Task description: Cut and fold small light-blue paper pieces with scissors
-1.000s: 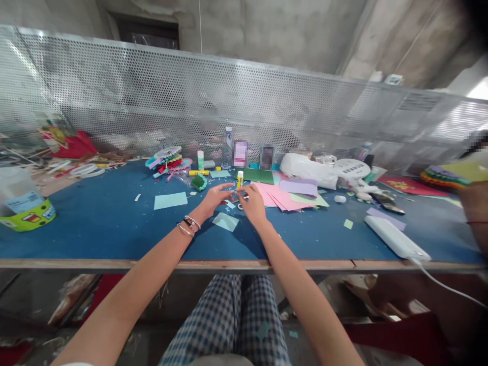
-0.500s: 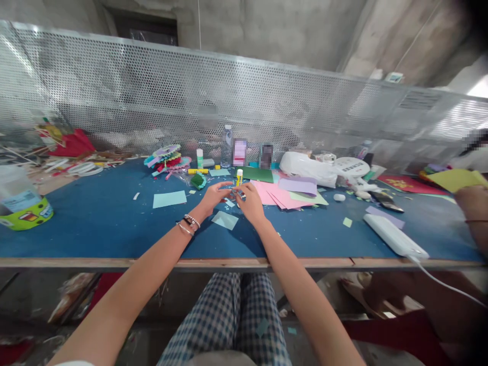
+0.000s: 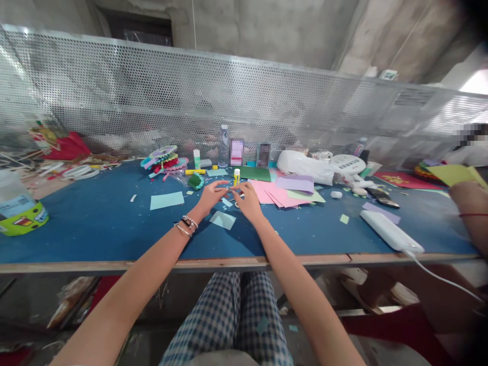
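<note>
My left hand (image 3: 211, 195) and my right hand (image 3: 247, 199) meet above the blue table (image 3: 95, 223), fingertips pinched together on a tiny scrap of paper I cannot make out. Bracelets ring my left wrist. A light blue paper piece (image 3: 222, 219) lies just below the hands. A yellow-capped glue stick (image 3: 237, 177) stands right behind them. Pink paper sheets (image 3: 276, 195) lie to the right of my right hand.
A perforated metal screen (image 3: 152, 101) closes the back. A light blue sheet (image 3: 166, 200), folded paper fans (image 3: 163, 159), a water bottle (image 3: 223, 146), a white bag (image 3: 301, 166) and a white power strip (image 3: 391, 232) lie around. Another person's arm (image 3: 470, 213) is at the right edge.
Both hands stay pinched together at the same spot. The view has shifted slightly; the other person's arm at the right has moved a little.
</note>
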`<state>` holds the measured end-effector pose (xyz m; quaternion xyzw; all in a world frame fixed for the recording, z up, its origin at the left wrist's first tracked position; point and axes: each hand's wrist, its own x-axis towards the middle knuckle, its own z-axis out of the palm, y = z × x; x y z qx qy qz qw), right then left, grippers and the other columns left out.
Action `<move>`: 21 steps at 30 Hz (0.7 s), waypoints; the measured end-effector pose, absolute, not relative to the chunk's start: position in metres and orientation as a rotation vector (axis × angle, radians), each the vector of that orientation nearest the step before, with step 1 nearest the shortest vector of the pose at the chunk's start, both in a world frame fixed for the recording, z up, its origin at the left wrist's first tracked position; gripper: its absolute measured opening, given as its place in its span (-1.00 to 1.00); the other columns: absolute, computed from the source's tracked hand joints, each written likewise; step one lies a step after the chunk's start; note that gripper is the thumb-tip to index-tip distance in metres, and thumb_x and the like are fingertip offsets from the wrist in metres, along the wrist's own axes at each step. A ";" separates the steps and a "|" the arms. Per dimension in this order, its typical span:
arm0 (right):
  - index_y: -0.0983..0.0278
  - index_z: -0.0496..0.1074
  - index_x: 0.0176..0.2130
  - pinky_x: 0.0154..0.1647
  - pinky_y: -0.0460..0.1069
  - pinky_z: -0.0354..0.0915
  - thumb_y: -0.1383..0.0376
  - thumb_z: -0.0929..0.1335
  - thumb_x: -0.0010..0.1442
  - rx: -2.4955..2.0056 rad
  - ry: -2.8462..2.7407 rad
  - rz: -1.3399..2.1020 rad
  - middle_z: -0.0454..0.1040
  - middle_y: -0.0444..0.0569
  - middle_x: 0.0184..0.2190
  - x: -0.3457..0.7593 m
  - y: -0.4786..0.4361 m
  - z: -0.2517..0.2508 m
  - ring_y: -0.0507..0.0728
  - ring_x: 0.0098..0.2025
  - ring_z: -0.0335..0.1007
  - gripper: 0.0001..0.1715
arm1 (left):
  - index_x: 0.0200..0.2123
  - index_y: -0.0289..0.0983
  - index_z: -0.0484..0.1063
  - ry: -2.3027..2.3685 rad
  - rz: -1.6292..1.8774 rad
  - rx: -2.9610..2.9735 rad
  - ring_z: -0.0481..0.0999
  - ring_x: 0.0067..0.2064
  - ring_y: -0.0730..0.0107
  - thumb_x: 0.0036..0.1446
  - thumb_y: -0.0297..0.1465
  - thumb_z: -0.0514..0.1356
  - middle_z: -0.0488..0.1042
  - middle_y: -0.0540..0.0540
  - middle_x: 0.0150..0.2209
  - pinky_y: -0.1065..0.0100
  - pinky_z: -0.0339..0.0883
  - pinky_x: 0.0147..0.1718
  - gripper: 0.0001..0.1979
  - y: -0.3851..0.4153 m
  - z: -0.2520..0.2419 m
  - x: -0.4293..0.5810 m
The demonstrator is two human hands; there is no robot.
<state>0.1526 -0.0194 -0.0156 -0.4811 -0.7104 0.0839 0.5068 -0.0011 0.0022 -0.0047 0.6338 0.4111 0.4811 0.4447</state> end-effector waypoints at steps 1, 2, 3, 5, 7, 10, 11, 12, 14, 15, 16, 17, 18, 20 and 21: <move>0.24 0.48 -0.20 -0.12 0.04 0.33 0.24 0.27 0.15 -1.160 -1.671 0.258 0.36 0.02 -0.19 0.153 -0.017 -0.016 0.08 -0.23 0.35 -0.74 | -0.06 -0.28 0.39 1.015 1.192 1.610 0.52 -0.37 0.36 -0.02 -0.27 0.24 0.56 -0.11 -0.35 0.46 0.25 -0.51 -0.57 0.002 -0.005 -0.001; 0.25 0.47 -0.22 -0.17 0.02 0.34 0.20 0.28 0.14 -1.172 -1.629 0.310 0.38 0.01 -0.21 0.153 -0.015 -0.017 0.06 -0.29 0.35 -0.74 | -0.07 -0.28 0.39 1.014 1.188 1.652 0.52 -0.39 0.36 -0.02 -0.26 0.24 0.56 -0.12 -0.35 0.45 0.27 -0.51 -0.58 0.002 -0.006 0.000; 0.25 0.47 -0.24 -0.20 0.00 0.34 0.17 0.29 0.12 -1.195 -1.589 0.358 0.40 -0.01 -0.23 0.154 -0.013 -0.017 0.05 -0.33 0.35 -0.73 | -0.08 -0.28 0.40 1.016 1.180 1.693 0.52 -0.39 0.35 -0.02 -0.26 0.24 0.56 -0.12 -0.35 0.44 0.28 -0.50 -0.58 0.002 -0.007 0.000; 0.25 0.46 -0.29 -0.25 -0.01 0.34 0.13 0.32 0.08 -1.246 -1.535 0.437 0.45 -0.06 -0.29 0.154 -0.009 -0.019 0.04 -0.37 0.36 -0.73 | -0.08 -0.29 0.40 1.019 1.161 1.768 0.52 -0.40 0.35 -0.01 -0.25 0.23 0.56 -0.12 -0.36 0.42 0.32 -0.47 -0.59 0.001 -0.007 0.002; 0.25 0.46 -0.34 -0.29 -0.03 0.33 0.14 0.34 0.05 -1.272 -1.514 0.518 0.48 -0.10 -0.37 0.155 -0.007 -0.020 0.05 -0.37 0.38 -0.76 | -0.08 -0.29 0.39 1.012 1.149 1.808 0.52 -0.41 0.35 0.00 -0.26 0.22 0.56 -0.11 -0.37 0.41 0.34 -0.46 -0.60 0.000 -0.007 0.003; 0.25 0.46 -0.36 -0.41 -0.06 0.31 0.17 0.33 0.04 -1.251 -1.487 0.647 0.50 -0.12 -0.43 0.156 -0.005 -0.021 0.06 -0.40 0.42 -0.79 | -0.06 -0.29 0.38 1.001 1.130 1.783 0.53 -0.40 0.35 0.00 -0.27 0.22 0.56 -0.12 -0.35 0.43 0.32 -0.49 -0.59 -0.001 -0.006 0.003; 0.25 0.47 -0.35 -0.45 -0.08 0.29 0.18 0.33 0.04 -1.235 -1.477 0.682 0.50 -0.12 -0.44 0.156 -0.005 -0.022 0.06 -0.41 0.43 -0.79 | -0.05 -0.29 0.38 1.002 1.125 1.761 0.53 -0.40 0.36 0.00 -0.27 0.22 0.56 -0.12 -0.35 0.45 0.30 -0.51 -0.58 -0.001 -0.005 0.002; 0.25 0.47 -0.35 -0.48 -0.08 0.28 0.18 0.33 0.04 -1.218 -1.469 0.708 0.51 -0.12 -0.45 0.156 -0.005 -0.022 0.06 -0.42 0.44 -0.78 | -0.04 -0.29 0.38 1.002 1.119 1.737 0.53 -0.40 0.36 0.00 -0.27 0.22 0.56 -0.13 -0.35 0.46 0.28 -0.53 -0.57 -0.001 -0.004 0.002; 0.26 0.48 -0.35 -0.51 -0.10 0.27 0.17 0.33 0.03 -1.188 -1.462 0.731 0.51 -0.12 -0.47 0.157 -0.005 -0.022 0.06 -0.44 0.45 -0.77 | -0.03 -0.29 0.37 0.999 1.112 1.694 0.53 -0.39 0.36 0.00 -0.28 0.23 0.56 -0.12 -0.36 0.48 0.25 -0.54 -0.56 -0.001 -0.003 0.001; 0.26 0.48 -0.35 -0.52 -0.10 0.27 0.17 0.33 0.02 -1.177 -1.463 0.730 0.51 -0.12 -0.48 0.157 -0.005 -0.022 0.06 -0.44 0.46 -0.77 | -0.03 -0.29 0.38 0.994 1.107 1.677 0.53 -0.38 0.36 -0.01 -0.28 0.24 0.56 -0.12 -0.36 0.48 0.24 -0.54 -0.56 -0.002 -0.002 0.001; 0.25 0.48 -0.35 -0.53 -0.10 0.27 0.17 0.33 0.02 -1.170 -1.465 0.720 0.51 -0.12 -0.48 0.157 -0.005 -0.022 0.07 -0.43 0.46 -0.77 | -0.03 -0.29 0.38 0.988 1.099 1.659 0.53 -0.38 0.36 -0.01 -0.28 0.24 0.56 -0.11 -0.37 0.48 0.24 -0.53 -0.56 -0.002 -0.002 0.001; 0.25 0.48 -0.36 -0.53 -0.10 0.27 0.17 0.33 0.02 -1.168 -1.467 0.704 0.52 -0.12 -0.48 0.158 -0.005 -0.021 0.07 -0.43 0.46 -0.77 | -0.03 -0.29 0.38 0.984 1.092 1.635 0.53 -0.37 0.36 -0.01 -0.27 0.24 0.56 -0.11 -0.37 0.48 0.24 -0.52 -0.55 -0.002 -0.001 0.001; 0.25 0.48 -0.36 -0.52 -0.10 0.27 0.18 0.33 0.02 -1.171 -1.469 0.686 0.52 -0.12 -0.47 0.158 -0.005 -0.021 0.06 -0.44 0.46 -0.78 | -0.03 -0.28 0.38 0.982 1.088 1.606 0.54 -0.37 0.37 0.00 -0.24 0.23 0.56 -0.11 -0.36 0.48 0.24 -0.52 -0.55 -0.002 -0.001 0.001; 0.25 0.48 -0.37 -0.50 -0.09 0.29 0.19 0.34 0.01 -1.175 -1.471 0.664 0.52 -0.12 -0.46 0.157 -0.006 -0.021 0.06 -0.46 0.46 -0.80 | -0.03 -0.28 0.38 0.988 1.086 1.556 0.54 -0.37 0.37 0.01 -0.17 0.22 0.56 -0.12 -0.33 0.46 0.23 -0.51 -0.52 -0.001 -0.002 0.001; 0.25 0.48 -0.37 -0.49 -0.08 0.29 0.20 0.34 0.00 -1.170 -1.473 0.669 0.52 -0.12 -0.46 0.157 -0.006 -0.020 0.06 -0.46 0.45 -0.80 | -0.03 -0.28 0.38 0.991 1.089 1.547 0.54 -0.38 0.37 0.00 -0.14 0.23 0.56 -0.12 -0.33 0.46 0.23 -0.51 -0.50 -0.001 -0.002 0.001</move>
